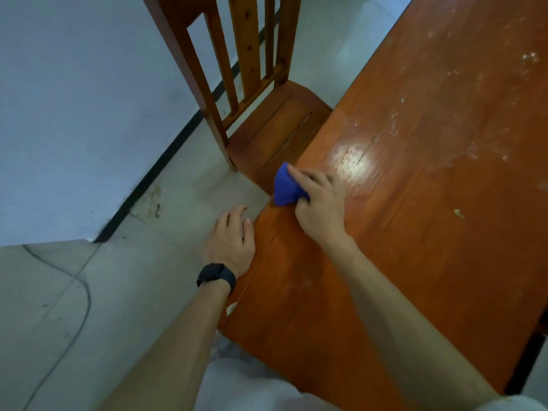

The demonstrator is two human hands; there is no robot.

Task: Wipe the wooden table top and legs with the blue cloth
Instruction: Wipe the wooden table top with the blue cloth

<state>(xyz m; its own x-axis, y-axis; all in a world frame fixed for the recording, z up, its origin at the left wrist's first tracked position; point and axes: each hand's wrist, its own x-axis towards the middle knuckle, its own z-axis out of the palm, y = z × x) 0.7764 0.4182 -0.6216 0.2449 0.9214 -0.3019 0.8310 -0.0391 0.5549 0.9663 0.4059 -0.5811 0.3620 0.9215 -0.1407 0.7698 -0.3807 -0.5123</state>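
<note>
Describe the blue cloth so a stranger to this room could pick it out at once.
Find the long orange-brown wooden table that fills the right side of the view. At its left edge, beside the wooden chair, the right hand presses a small bunched blue cloth onto the top. It is the only blue thing among wood, grey floor and pale wall.

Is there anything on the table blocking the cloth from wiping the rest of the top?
Nothing large. The right hand presses the blue cloth at the table top's left edge. Ahead lie only pale smears and specks and one small crumb. The chair sits beside the edge, not on top.
</note>
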